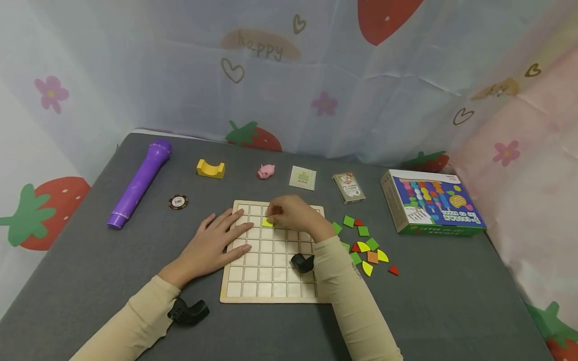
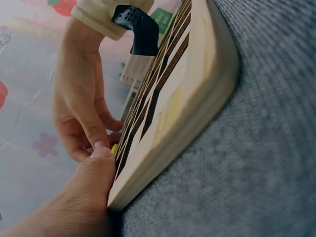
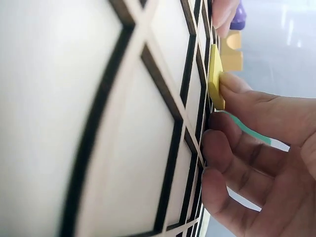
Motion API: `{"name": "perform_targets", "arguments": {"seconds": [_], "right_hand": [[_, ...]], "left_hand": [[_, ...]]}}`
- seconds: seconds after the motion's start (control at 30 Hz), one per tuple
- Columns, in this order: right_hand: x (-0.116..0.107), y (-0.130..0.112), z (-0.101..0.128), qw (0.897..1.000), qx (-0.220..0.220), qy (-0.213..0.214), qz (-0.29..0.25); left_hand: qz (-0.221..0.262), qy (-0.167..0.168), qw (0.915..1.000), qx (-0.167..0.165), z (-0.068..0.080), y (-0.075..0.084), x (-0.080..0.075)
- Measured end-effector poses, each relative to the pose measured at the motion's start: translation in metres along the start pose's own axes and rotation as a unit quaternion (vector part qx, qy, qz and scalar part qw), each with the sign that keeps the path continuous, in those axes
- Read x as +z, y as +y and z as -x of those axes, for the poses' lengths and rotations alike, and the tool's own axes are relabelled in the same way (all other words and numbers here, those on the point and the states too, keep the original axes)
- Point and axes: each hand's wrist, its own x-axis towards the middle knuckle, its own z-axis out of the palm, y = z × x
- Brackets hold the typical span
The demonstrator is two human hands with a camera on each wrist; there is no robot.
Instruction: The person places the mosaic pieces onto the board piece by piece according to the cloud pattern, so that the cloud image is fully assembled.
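Observation:
A wooden grid board with square cells lies flat on the grey table. Over its upper middle, my right hand holds a yellow tile between thumb and fingers. Seen from the right wrist, the thumb lies against the yellow tile, which stands tilted at the grid's ribs; the other fingers curl close to the board. My left hand rests with spread fingers across the board's left edge. In the left wrist view, its thumb lies at the board's rim, near the right hand.
Green, red, yellow and orange tiles lie scattered right of the board. Behind it are a yellow block, pink pig, square card and card pack. A purple microphone, poker chip and game box flank them.

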Motion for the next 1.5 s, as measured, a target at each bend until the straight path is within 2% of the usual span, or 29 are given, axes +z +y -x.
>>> {"name": "perform_targets", "arguments": {"seconds": [0.63,0.87,1.07,1.23,1.33,1.5], "right_hand": [[0.0,-0.004,0.004,1.0,0.008,-0.016,0.0],[-0.003,-0.006,0.01,0.999,0.005,-0.02,0.035],[-0.032,-0.007,0.045,0.999,0.002,0.006,0.047],[-0.057,0.012,0.086,0.998,0.039,0.019,0.056],[-0.066,0.028,0.108,0.996,0.071,0.021,0.051],[-0.07,0.053,0.132,0.992,0.114,0.018,0.048]], "left_hand": [[0.003,-0.004,0.9999,-0.009,-0.001,0.0,0.0],[0.008,0.001,0.9999,-0.01,-0.001,-0.001,0.001],[0.018,-0.004,0.9998,-0.007,-0.001,0.0,0.001],[0.035,0.008,0.9993,-0.013,-0.002,-0.001,0.003],[0.047,0.015,0.9984,-0.027,-0.002,-0.002,0.004],[0.078,0.025,0.994,-0.071,-0.002,-0.003,0.003]]}}
